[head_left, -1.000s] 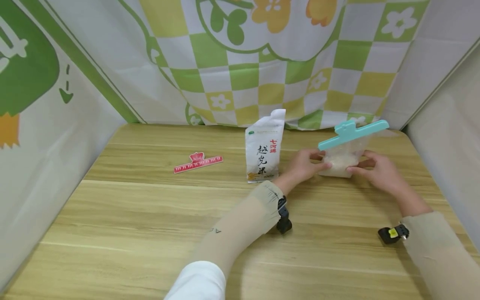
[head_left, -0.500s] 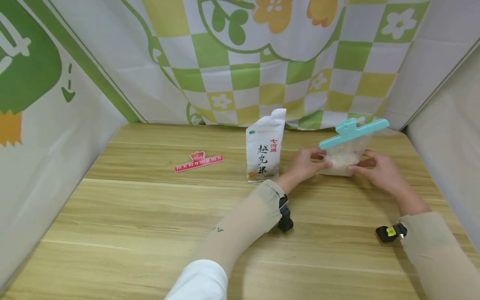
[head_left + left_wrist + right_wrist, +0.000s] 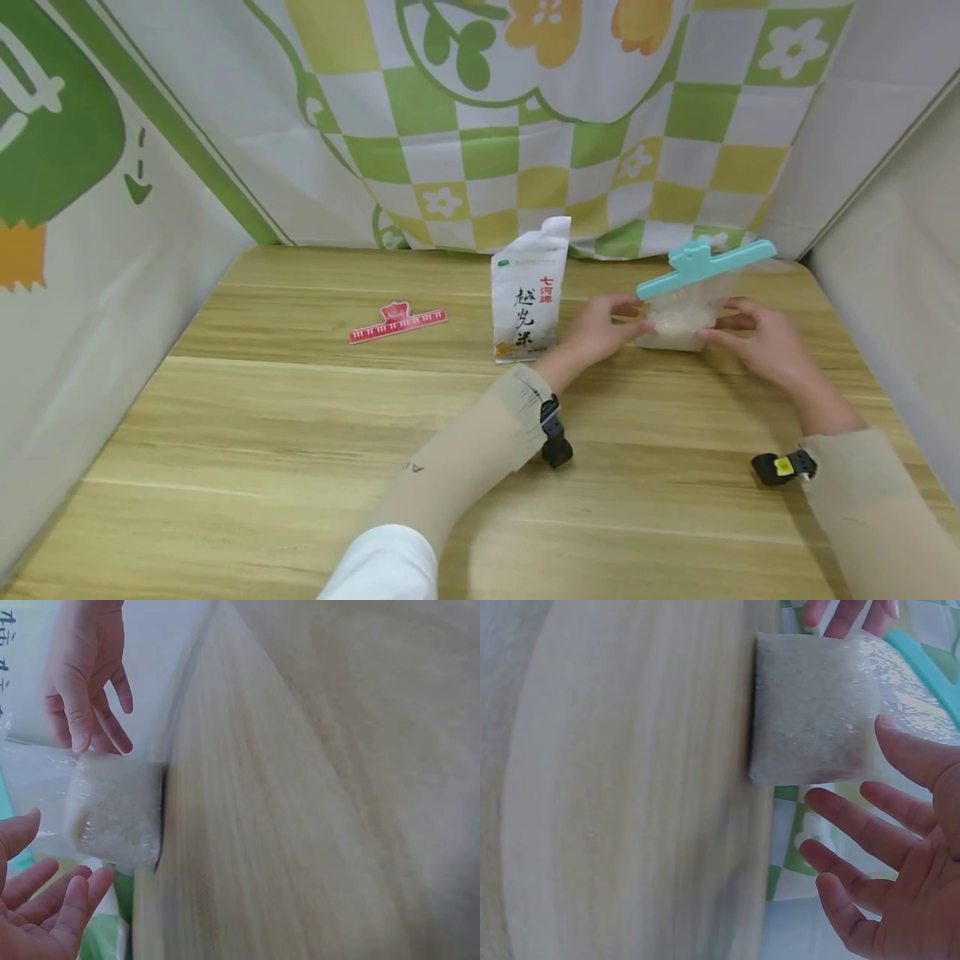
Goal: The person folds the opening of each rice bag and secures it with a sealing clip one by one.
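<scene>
A clear plastic bag of rice stands upright at the back right of the table, and a teal bag clip sits slanted across its top. My left hand is at the bag's left side. In the left wrist view, the left hand's fingers are spread and appear apart from the bag. My right hand is at the bag's right side with fingers loosely extended. In the right wrist view, the right thumb lies close to the bag; whether it touches is unclear.
A white printed rice packet stands left of my left hand. Further left lies a red clip with a piano-key pattern. Checkered cloth hangs behind the wooden table, and pale fabric walls rise at both sides.
My left hand, which was gripping the left side of the bag, has loosened and drawn slightly left. The right hand stays beside the bag. The bag, packet and red clip hold their places.
</scene>
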Tool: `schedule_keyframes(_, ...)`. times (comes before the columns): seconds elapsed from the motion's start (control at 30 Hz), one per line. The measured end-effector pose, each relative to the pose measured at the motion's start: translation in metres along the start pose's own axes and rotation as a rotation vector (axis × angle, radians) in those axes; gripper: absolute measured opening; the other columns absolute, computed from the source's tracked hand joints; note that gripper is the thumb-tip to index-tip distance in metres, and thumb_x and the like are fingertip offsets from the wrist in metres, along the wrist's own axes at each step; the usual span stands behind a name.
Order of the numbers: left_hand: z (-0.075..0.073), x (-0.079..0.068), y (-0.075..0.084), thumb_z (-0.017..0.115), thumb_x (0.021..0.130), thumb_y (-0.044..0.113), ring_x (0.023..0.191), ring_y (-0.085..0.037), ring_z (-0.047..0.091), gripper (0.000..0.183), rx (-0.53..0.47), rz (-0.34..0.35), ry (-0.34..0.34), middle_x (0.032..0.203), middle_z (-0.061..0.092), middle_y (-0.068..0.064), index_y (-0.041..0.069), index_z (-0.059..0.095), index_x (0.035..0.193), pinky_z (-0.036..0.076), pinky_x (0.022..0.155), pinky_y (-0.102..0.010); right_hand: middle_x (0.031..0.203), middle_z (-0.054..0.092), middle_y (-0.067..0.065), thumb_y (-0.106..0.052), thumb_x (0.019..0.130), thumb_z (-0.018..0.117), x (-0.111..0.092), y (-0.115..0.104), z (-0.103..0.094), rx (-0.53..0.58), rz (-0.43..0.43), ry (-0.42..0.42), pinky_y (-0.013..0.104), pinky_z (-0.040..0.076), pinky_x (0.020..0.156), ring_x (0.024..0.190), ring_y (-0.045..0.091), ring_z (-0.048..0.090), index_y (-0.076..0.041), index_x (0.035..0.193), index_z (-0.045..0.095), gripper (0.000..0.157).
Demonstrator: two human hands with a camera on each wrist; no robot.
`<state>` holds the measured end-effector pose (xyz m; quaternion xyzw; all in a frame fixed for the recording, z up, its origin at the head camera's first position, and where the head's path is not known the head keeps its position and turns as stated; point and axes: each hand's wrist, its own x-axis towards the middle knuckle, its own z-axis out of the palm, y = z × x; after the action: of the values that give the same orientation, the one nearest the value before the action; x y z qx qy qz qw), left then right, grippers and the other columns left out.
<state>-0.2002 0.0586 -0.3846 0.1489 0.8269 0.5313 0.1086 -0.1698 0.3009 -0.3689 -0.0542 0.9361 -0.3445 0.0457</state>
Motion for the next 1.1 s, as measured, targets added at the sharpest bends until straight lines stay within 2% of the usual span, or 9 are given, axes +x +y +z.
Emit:
schedule_keyframes(0.13,-0.006,-0.01,0.001,0.07,0.093,0.027,0.113,-0.023,0.067,0.047,0.013,0.036,-0.017,0.133,0.065,-0.009,0.009,0.06,0.135,0.055,0.088,-0.022,0.127,0.06,0.032,-0.041,0.096,0.065,-0.006,-0.003,-0.005,0.007,0.009,0.032,0.064,0.034,0.102,0.134,0.053,0.039,0.003,0.144,0.043,0.069)
schedule_keyframes(0.33,-0.013,-0.026,0.004,0.071,0.093,0.029,0.11,-0.021,0.069,0.049,0.044,0.033,-0.03,0.132,0.066,-0.006,0.012,0.059,0.137,0.055,0.085,-0.02,0.128,0.06,0.032,-0.039,0.098,0.061,-0.018,-0.008,-0.013,0.007,0.001,0.098,0.063,0.038,0.097,0.129,0.051,0.044,0.0,0.146,0.044,0.063)
schedule_keyframes(0.43,-0.018,-0.033,0.006,0.072,0.092,0.029,0.111,-0.022,0.068,0.049,0.025,0.031,-0.031,0.133,0.066,-0.007,0.012,0.059,0.137,0.056,0.085,-0.021,0.128,0.061,0.03,-0.039,0.099,0.06,-0.024,-0.011,-0.016,-0.012,0.014,0.128,0.039,0.048,0.09,0.125,0.048,0.05,-0.002,0.146,0.044,0.063)
schedule_keyframes(0.5,-0.023,-0.038,0.006,0.072,0.092,0.028,0.112,-0.021,0.068,0.048,-0.001,0.031,-0.037,0.135,0.064,-0.007,0.013,0.059,0.137,0.055,0.086,-0.022,0.127,0.063,0.027,-0.038,0.098,0.061,-0.028,-0.013,-0.018,-0.021,0.014,0.157,0.021,0.048,0.08,0.117,0.037,0.058,-0.002,0.145,0.047,0.061)
schedule_keyframes(0.57,-0.029,-0.044,0.007,0.071,0.093,0.026,0.114,-0.021,0.067,0.048,-0.031,0.042,-0.047,0.137,0.063,-0.007,0.013,0.059,0.137,0.055,0.088,-0.022,0.118,0.073,0.007,-0.04,0.097,0.063,-0.032,-0.016,-0.02,-0.024,0.015,0.187,0.009,0.04,0.068,0.107,0.016,0.061,-0.004,0.143,0.05,0.06)
schedule_keyframes(0.63,-0.036,-0.05,0.009,0.071,0.093,0.025,0.115,-0.021,0.067,0.047,-0.058,0.056,-0.057,0.139,0.062,-0.005,0.012,0.059,0.137,0.055,0.087,-0.021,0.106,0.071,-0.018,-0.04,0.096,0.064,-0.036,-0.021,-0.021,-0.01,0.01,0.214,0.007,0.04,0.065,0.104,0.005,0.057,-0.005,0.141,0.052,0.059)
schedule_keyframes(0.73,-0.049,-0.06,0.011,0.071,0.093,0.024,0.115,-0.021,0.067,0.046,-0.072,0.097,-0.067,0.138,0.063,-0.004,0.011,0.06,0.136,0.055,0.087,-0.02,0.09,0.048,-0.048,-0.043,0.095,0.065,-0.041,-0.031,-0.023,-0.016,0.007,0.255,0.006,0.039,0.064,0.102,-0.005,0.05,-0.008,0.14,0.055,0.058)
schedule_keyframes(0.93,-0.078,-0.079,0.014,0.072,0.092,0.023,0.116,-0.02,0.067,0.043,-0.072,0.174,-0.058,0.135,0.065,-0.004,0.012,0.063,0.133,0.055,0.09,-0.021,0.085,0.045,-0.054,-0.043,0.094,0.066,-0.049,-0.053,-0.023,-0.005,-0.008,0.319,0.004,0.038,0.064,0.09,-0.024,0.042,-0.01,0.137,0.059,0.054)
schedule_keyframes(1.1,-0.103,-0.093,0.017,0.071,0.093,0.02,0.116,-0.017,0.066,0.038,-0.098,0.208,-0.016,0.132,0.065,-0.004,0.012,0.065,0.13,0.055,0.091,-0.024,0.085,0.049,-0.052,-0.036,0.093,0.069,-0.05,-0.071,-0.018,0.048,-0.05,0.364,-0.002,0.038,0.07,0.096,-0.023,0.044,-0.011,0.133,0.062,0.048)
